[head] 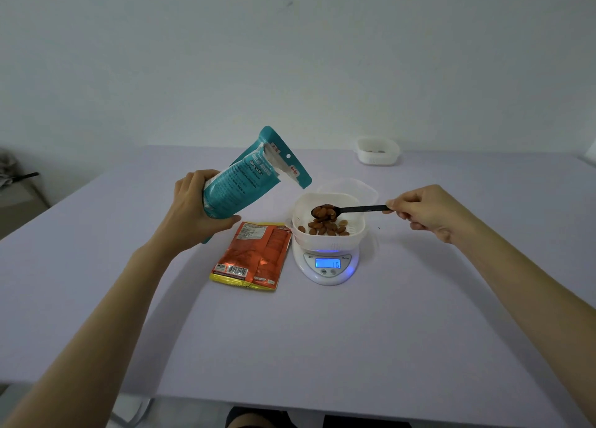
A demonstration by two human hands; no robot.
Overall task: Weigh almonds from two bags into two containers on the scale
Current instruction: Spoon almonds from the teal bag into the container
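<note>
Counting what lies between my hands, I find two bags, two white containers, one scale and one spoon. My left hand [196, 208] is wrapped around the lower half of the teal bag [248, 176], held off the table [322, 347] and tilted, its long axis running up and to the right so the torn mouth points toward the container on the scale [329, 214]. My right hand [425, 211] pinches the end of the black spoon [351, 209], whose handle lies nearly level, bowl pointing left toward my other hand, heaped with almonds [325, 212] above that container, where about a dozen more lie. The scale [326, 264] sits below, its lit display facing me. The orange bag [254, 255] lies flat just under my left hand, beside the scale, long axis running toward me. The second container [377, 151] stands well beyond my right hand at the far edge. The near tabletop before both wrists is open.
</note>
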